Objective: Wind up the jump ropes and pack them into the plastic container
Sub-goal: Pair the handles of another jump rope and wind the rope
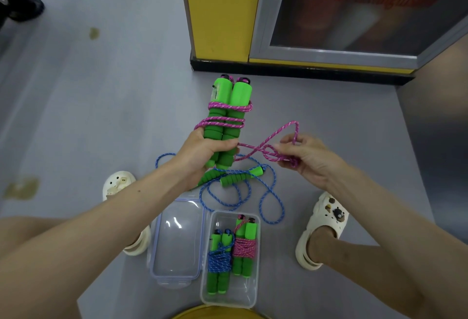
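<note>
Head view, nearest first. On the grey floor [101,116], between two cream clogs [326,217]: open plastic container [243,292], long axis running away from the body. Inside, side by side: blue wound rope [219,260] on the left and pink wound rope [244,247] on the right, handles lying along the container's length, cap ends pointing away. Against its left wall: clear lid [177,237], lying flat. Just beyond: loose blue jump rope [238,178], cord sprawled in loops, one green handle lying roughly crosswise. Above that: left hand [202,151], grip clamped round the lower foam ends of a pair of green handles [239,93]. Handles pressed together, long axis leaning forward, cap ends pointing away toward the yellow cabinet [220,14]. Several turns of pink rope [229,107] wrapped round the pair. Off to the right: right hand [309,159], fingertips pinched together on a slack loop of that same pink rope, stretched across from the handles.
</note>
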`<state>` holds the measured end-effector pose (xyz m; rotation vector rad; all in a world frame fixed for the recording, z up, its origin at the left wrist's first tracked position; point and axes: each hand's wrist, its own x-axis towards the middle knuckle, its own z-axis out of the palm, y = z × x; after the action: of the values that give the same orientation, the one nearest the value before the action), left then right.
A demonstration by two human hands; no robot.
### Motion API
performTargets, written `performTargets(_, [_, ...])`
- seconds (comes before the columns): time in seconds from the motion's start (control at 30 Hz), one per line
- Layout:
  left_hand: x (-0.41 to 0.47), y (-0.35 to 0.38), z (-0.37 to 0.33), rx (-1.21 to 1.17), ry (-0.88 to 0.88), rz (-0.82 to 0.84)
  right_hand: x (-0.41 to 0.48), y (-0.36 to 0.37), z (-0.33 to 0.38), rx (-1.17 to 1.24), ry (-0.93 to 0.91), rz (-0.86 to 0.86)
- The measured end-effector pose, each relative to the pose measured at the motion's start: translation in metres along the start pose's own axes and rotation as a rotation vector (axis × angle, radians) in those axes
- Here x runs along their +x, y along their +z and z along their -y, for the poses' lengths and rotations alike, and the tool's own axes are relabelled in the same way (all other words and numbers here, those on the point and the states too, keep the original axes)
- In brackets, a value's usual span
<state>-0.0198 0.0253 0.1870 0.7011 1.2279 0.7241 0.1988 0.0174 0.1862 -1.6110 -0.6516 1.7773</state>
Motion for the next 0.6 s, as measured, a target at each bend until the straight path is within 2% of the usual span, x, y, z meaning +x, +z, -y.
performTargets(0.1, [0.001,-0.002,-0.003,-0.030,0.026,-0.047,0.000,0.004,-0.006,-0.167,-0.005,-0.022])
performTargets(0.17, [0.002,-0.004,-0.006,-0.065,0.044,-0.095,0.001,0.003,-0.008,-0.190,0.001,-0.037])
performTargets(0.27, [0.006,-0.012,-0.011,-0.104,0.065,-0.172,0.002,-0.002,-0.006,-0.019,0.028,-0.056])
performTargets(0.4, [0.006,-0.018,-0.013,-0.051,0.055,-0.159,0.001,-0.005,0.001,0.139,0.076,-0.005])
performTargets(0.5, [0.004,-0.017,-0.007,0.013,0.040,-0.164,-0.002,-0.003,0.004,0.024,0.097,0.063])
performTargets(0.6, [0.006,-0.023,-0.007,0.017,0.049,-0.219,-0.003,-0.001,0.003,-0.128,0.074,0.044])
